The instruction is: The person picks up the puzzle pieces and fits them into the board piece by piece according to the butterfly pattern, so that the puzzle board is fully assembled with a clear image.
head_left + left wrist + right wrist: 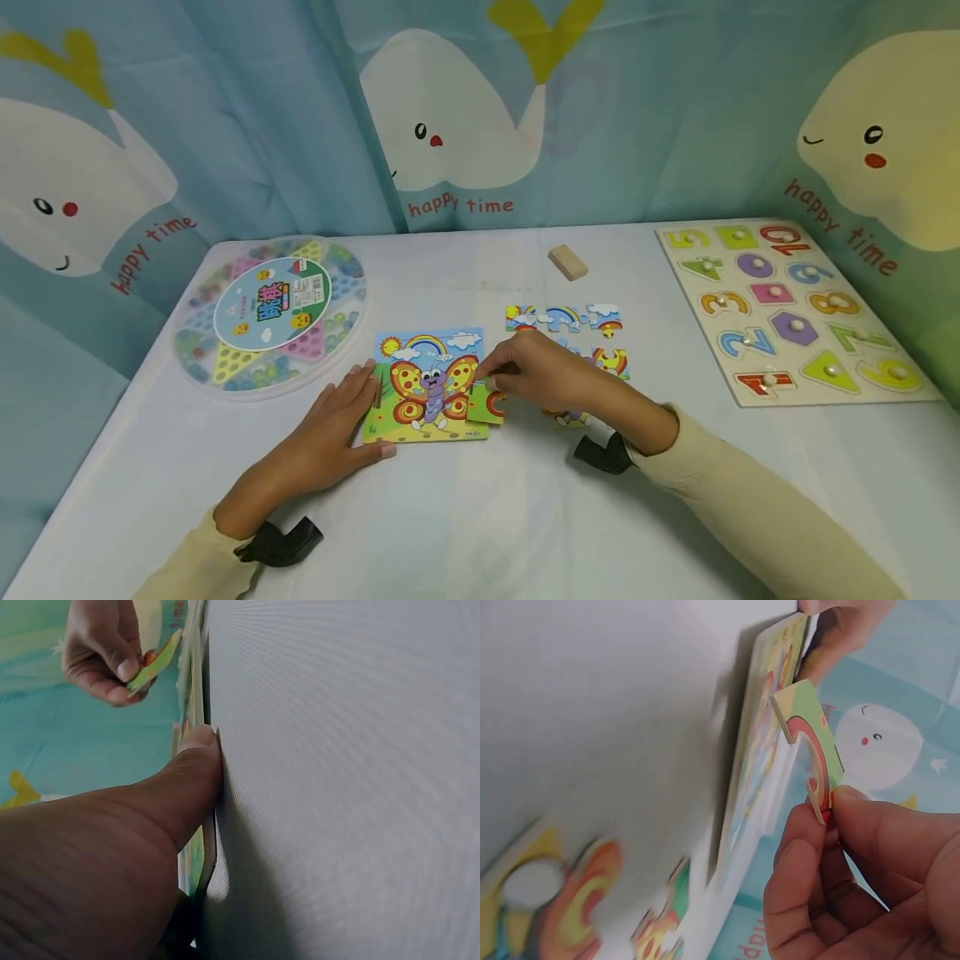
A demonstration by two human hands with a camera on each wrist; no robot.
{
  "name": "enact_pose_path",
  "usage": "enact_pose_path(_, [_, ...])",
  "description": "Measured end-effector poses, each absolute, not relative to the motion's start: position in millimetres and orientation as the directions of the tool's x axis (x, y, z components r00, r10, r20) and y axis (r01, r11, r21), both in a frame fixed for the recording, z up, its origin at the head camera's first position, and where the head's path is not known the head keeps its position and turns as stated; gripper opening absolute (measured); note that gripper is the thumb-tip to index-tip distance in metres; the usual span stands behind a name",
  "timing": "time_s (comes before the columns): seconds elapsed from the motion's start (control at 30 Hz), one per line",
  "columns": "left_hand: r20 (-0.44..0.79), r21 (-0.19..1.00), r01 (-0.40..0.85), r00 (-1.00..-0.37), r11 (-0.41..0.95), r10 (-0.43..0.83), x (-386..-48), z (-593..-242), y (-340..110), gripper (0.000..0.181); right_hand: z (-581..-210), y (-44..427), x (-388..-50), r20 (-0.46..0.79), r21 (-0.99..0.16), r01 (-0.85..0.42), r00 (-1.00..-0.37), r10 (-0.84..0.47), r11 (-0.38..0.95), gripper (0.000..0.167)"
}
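Note:
My right hand point(551, 372) pinches a green and red jigsaw piece point(486, 405) between thumb and fingers, over the right side of the butterfly puzzle board point(393, 400). In the right wrist view the cut-out piece point(814, 724) is tilted and held by one end. My left hand point(326, 433) lies at the board's left edge with its fingers extended, and its thumb touches the lower edge. More loose jigsaw pieces point(564, 318) lie to the right of the board in spaced rows, partly hidden by the right hand and forearm.
A round marble game board point(345, 337) lies at the left of the white table point(480, 517). At the right is a number-and-shape peg board point(720, 325). A small wooden block point(567, 262) lies near the back, before a whale-print curtain point(300, 125).

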State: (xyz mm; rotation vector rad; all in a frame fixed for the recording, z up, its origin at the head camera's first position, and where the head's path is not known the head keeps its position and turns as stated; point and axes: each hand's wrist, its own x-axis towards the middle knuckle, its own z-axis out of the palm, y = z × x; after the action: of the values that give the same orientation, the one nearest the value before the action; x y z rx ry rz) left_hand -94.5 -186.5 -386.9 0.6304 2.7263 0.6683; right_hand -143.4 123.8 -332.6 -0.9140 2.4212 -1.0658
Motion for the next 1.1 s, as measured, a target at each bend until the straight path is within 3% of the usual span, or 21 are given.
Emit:
enact_pose_path(0.43, [-0.145, 0.494, 0.352, -0.868, 0.795, 0.475, -95, -386, -188, 0.097, -335, 82, -151, -0.037, -0.764, -0.425, -0.723, -0.690, 0.486, 0.015])
enact_pose_path(0.83, [-0.138, 0.487, 0.364, -0.866, 0.794, 0.482, -96, -385, -190, 0.098, -341, 56, -156, -0.067, -0.826, -0.336, -0.737, -0.672, 0.452, 0.007])
enact_pose_path(1.1, [-0.128, 0.488, 0.376, -0.862, 0.787, 0.491, -97, -386, -189, 0.098, -345, 43, -159, -0.083, -0.847, -0.320, -0.711, -0.698, 0.426, 0.009])
